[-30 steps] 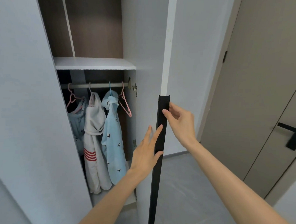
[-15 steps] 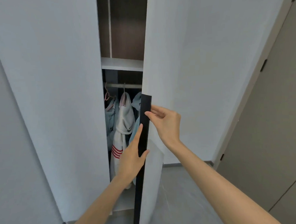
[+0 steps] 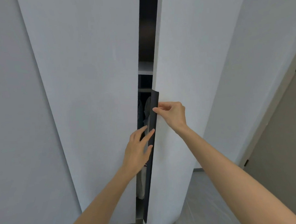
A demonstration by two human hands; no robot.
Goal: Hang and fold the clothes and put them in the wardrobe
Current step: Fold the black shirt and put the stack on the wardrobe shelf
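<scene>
The white wardrobe's right door (image 3: 184, 60) stands almost closed, leaving a narrow dark gap. A long black handle strip (image 3: 151, 153) runs down the door's edge. My right hand (image 3: 171, 113) pinches the strip near its top, fingers curled. My left hand (image 3: 138, 150) lies flat against the strip lower down, fingers straight. Through the gap I see a sliver of hanging clothes (image 3: 146, 112), pale and grey, under a white shelf (image 3: 145, 68).
The wardrobe's left door (image 3: 86, 97) is closed beside the gap. A grey room door (image 3: 279, 157) stands at the right. Grey floor (image 3: 205, 202) shows at the bottom right.
The right wardrobe door has swung toward closed, narrowing the gap from wide to a slit. Both hands stayed on the black handle strip and moved with it.
</scene>
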